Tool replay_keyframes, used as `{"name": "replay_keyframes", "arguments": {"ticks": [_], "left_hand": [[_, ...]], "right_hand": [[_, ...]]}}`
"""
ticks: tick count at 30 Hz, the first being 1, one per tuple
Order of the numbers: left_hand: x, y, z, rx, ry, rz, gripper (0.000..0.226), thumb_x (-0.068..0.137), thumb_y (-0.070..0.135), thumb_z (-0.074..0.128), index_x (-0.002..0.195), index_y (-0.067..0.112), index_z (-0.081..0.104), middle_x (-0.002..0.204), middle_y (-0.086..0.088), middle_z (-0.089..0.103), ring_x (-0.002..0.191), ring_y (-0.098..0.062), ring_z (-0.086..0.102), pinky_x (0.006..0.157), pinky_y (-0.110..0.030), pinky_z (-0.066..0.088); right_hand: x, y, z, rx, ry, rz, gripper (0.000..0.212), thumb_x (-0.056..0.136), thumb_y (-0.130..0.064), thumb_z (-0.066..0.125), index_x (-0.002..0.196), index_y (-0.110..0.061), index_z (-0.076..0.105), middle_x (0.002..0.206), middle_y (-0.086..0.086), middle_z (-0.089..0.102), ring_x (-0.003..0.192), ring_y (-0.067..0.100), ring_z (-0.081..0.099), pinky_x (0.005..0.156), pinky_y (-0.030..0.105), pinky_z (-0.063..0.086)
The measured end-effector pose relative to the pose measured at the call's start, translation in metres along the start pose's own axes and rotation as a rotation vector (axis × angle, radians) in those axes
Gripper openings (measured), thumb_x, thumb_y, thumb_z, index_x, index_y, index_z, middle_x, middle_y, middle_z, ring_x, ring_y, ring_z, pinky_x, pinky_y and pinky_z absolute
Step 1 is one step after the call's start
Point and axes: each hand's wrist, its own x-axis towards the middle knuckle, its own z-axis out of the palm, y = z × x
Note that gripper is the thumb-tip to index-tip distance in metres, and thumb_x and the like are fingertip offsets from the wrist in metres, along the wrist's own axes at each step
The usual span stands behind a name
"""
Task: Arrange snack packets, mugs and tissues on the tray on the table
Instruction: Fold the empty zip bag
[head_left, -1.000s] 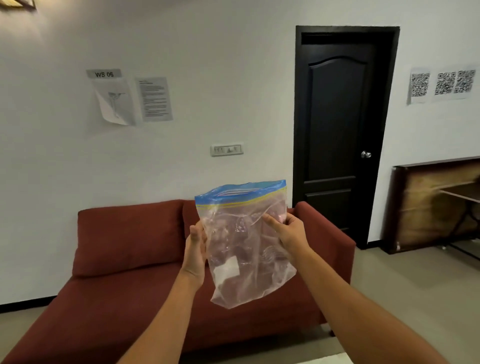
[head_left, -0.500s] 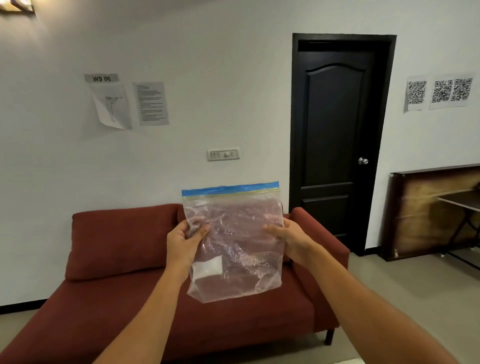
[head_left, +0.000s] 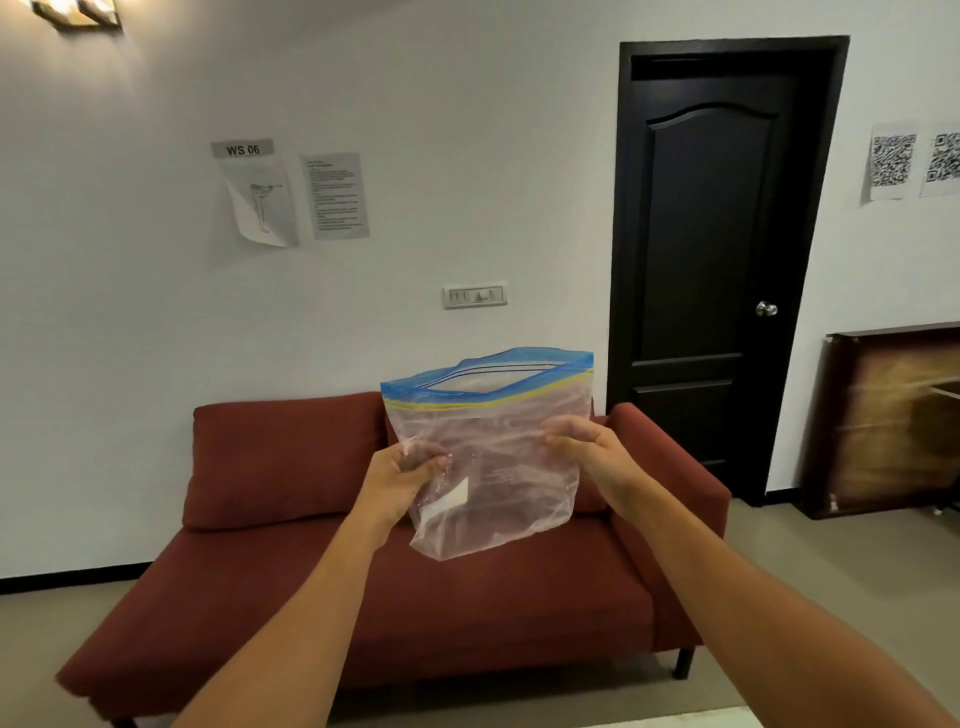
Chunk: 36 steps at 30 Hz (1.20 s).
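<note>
**Zip bag held up, mouth open, between both hands; tray out of view**

Held in mid-air in front of the red sofa (head_left: 415, 597): a clear zip bag (head_left: 498, 483), upright, with the blue-and-yellow zip strip on top and the mouth gaping open. Pinched on its left side by the left hand (head_left: 402, 467), fingers curled into the crumpled film. Gripped on its right side by the right hand (head_left: 582, 447), fingers curled round the edge. Both holds below the zip strip, about mid-height, the right slightly higher than the left. Carried by the two hands alone, resting on nothing.

Long axis running top to bottom, with the mouth up and tipped a little toward the camera. Bottom corner hanging free, below and between the two wrists. Seemingly almost empty, apart from a small white patch low on the left side, whether label or slip impossible to tell.

No tray, table, mugs or tissues in view. Only a pale strip (head_left: 675, 721) at the very bottom edge of the view, with too little showing to name.

Judging from that, tray probably lower and closer to the body than the bag, so likely a lowering move next, looking down first. Centred between the hands, so equally near to either. Reaching into the mouth possible only after freeing one hand, at the risk of thin film sagging and folding shut on the released side.
</note>
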Motion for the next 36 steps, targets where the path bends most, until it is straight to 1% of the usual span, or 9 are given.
{"name": "replay_keyframes", "arguments": {"ticks": [2, 5, 8, 10, 20, 24, 29, 32, 36], "left_hand": [[-0.001, 0.003, -0.002, -0.01, 0.02, 0.015, 0.011, 0.084, 0.003, 0.078, 0.084, 0.014, 0.08, 0.072, -0.013, 0.068, 0.049, -0.013, 0.05, 0.044, -0.021, 0.044], [-0.002, 0.008, -0.008, -0.034, 0.026, 0.0, 0.008, 0.086, 0.01, 0.078, 0.093, 0.012, 0.08, 0.08, -0.009, 0.074, 0.064, -0.016, 0.061, 0.053, -0.021, 0.052], [-0.003, 0.012, -0.017, -0.037, 0.017, -0.033, 0.014, 0.094, 0.019, 0.07, 0.106, 0.019, 0.078, 0.095, -0.002, 0.079, 0.084, -0.016, 0.073, 0.068, -0.024, 0.059], [-0.007, 0.014, -0.021, -0.001, -0.023, -0.031, 0.016, 0.097, 0.021, 0.065, 0.104, 0.028, 0.077, 0.099, 0.001, 0.079, 0.088, -0.013, 0.075, 0.068, -0.023, 0.058], [-0.006, 0.022, -0.039, 0.133, -0.026, 0.036, 0.017, 0.095, 0.003, 0.064, 0.103, 0.013, 0.075, 0.086, -0.004, 0.078, 0.069, -0.017, 0.073, 0.052, -0.03, 0.056], [-0.004, 0.024, -0.04, 0.08, -0.06, 0.024, 0.045, 0.083, -0.017, 0.058, 0.083, 0.021, 0.08, 0.082, 0.001, 0.078, 0.066, -0.012, 0.071, 0.055, -0.025, 0.057], [-0.001, 0.022, -0.039, 0.076, -0.048, -0.064, 0.044, 0.088, -0.016, 0.054, 0.069, 0.017, 0.077, 0.068, -0.002, 0.072, 0.055, -0.014, 0.062, 0.048, -0.024, 0.054], [0.0, 0.021, -0.042, 0.121, -0.089, -0.075, 0.051, 0.085, -0.024, 0.045, 0.063, 0.012, 0.074, 0.07, 0.001, 0.074, 0.064, -0.019, 0.061, 0.052, -0.022, 0.054], [-0.002, 0.025, -0.04, 0.223, -0.169, -0.073, 0.046, 0.086, -0.023, 0.044, 0.09, 0.005, 0.081, 0.104, -0.003, 0.079, 0.089, -0.024, 0.072, 0.08, -0.035, 0.06]], "right_hand": [[-0.002, -0.001, 0.0, -0.036, -0.056, 0.003, 0.025, 0.089, -0.012, 0.072, 0.113, -0.017, 0.075, 0.112, 0.009, 0.076, 0.104, 0.02, 0.072, 0.086, 0.026, 0.056], [-0.005, -0.003, 0.003, -0.109, -0.113, -0.031, 0.023, 0.093, -0.007, 0.068, 0.114, -0.014, 0.075, 0.11, 0.01, 0.076, 0.103, 0.02, 0.073, 0.083, 0.024, 0.057], [-0.008, -0.007, 0.006, -0.188, -0.093, -0.093, 0.026, 0.096, -0.002, 0.062, 0.111, -0.018, 0.077, 0.089, 0.007, 0.078, 0.077, 0.016, 0.072, 0.071, 0.026, 0.058], [-0.007, -0.01, 0.008, -0.26, -0.061, -0.149, 0.032, 0.099, -0.003, 0.058, 0.109, -0.026, 0.078, 0.077, 0.001, 0.073, 0.066, 0.013, 0.064, 0.066, 0.028, 0.056], [-0.006, -0.026, -0.007, -0.098, 0.029, -0.086, 0.033, 0.092, 0.006, 0.064, 0.085, -0.02, 0.083, 0.082, 0.004, 0.079, 0.074, 0.012, 0.073, 0.066, 0.021, 0.058], [-0.001, -0.019, -0.009, -0.089, 0.172, -0.101, 0.054, 0.082, 0.026, 0.051, 0.068, -0.018, 0.08, 0.084, 0.0, 0.078, 0.08, 0.014, 0.072, 0.07, 0.024, 0.059], [0.003, -0.004, -0.014, -0.237, 0.255, -0.132, 0.065, 0.069, 0.027, 0.033, 0.062, -0.023, 0.074, 0.073, -0.008, 0.075, 0.072, 0.002, 0.068, 0.068, 0.013, 0.052], [0.003, 0.001, -0.018, -0.267, 0.205, -0.114, 0.064, 0.071, 0.024, 0.033, 0.063, -0.025, 0.074, 0.076, -0.007, 0.075, 0.073, 0.001, 0.066, 0.069, 0.014, 0.051], [0.004, 0.0, -0.019, -0.208, 0.119, 0.034, 0.047, 0.075, 0.011, 0.038, 0.067, -0.017, 0.075, 0.089, 0.001, 0.078, 0.076, 0.008, 0.067, 0.076, 0.024, 0.052]]}}
